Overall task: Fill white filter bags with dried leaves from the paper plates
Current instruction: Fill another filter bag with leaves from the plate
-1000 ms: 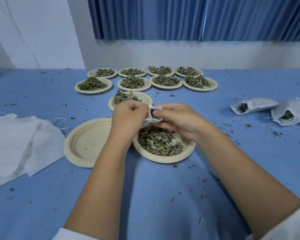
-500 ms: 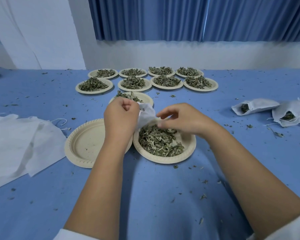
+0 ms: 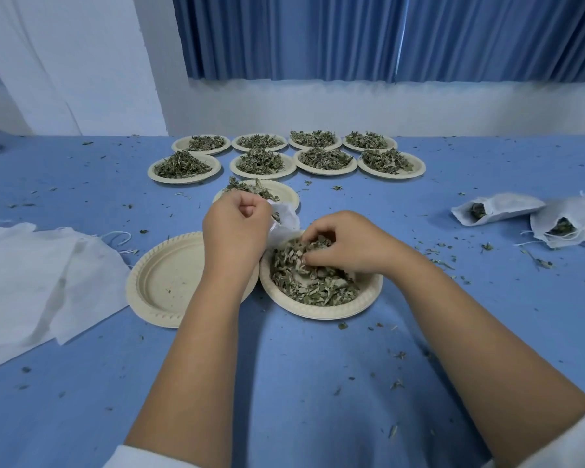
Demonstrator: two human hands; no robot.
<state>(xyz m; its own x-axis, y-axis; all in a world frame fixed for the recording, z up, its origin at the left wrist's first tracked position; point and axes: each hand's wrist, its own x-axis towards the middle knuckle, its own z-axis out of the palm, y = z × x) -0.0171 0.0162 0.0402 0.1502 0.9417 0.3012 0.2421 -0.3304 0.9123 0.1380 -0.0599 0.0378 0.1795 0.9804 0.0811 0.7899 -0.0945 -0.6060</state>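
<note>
Blue cloth covers the table (image 3: 284, 383). At left lie empty bags (image 3: 41, 275), their number unclear, and one empty plate (image 3: 169, 282). The left hand (image 3: 233, 228), fisted, pinches the filter bag (image 3: 284, 221), half hidden, by the near plate (image 3: 318, 313); the right hand (image 3: 345, 244) grips its dried leaves (image 3: 311, 288) with curled fingers. Ten plates (image 3: 183, 180) hold leaves. Filled bags (image 3: 500, 207), right, are cut off.

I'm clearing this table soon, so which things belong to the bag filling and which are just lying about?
In the job: left hand gripping the filter bag; right hand pinching dried leaves on the near plate; nine leaf plates behind; flat bags at left; filled bags at right.
Lying about: empty plate; leaf crumbs on the table.
</note>
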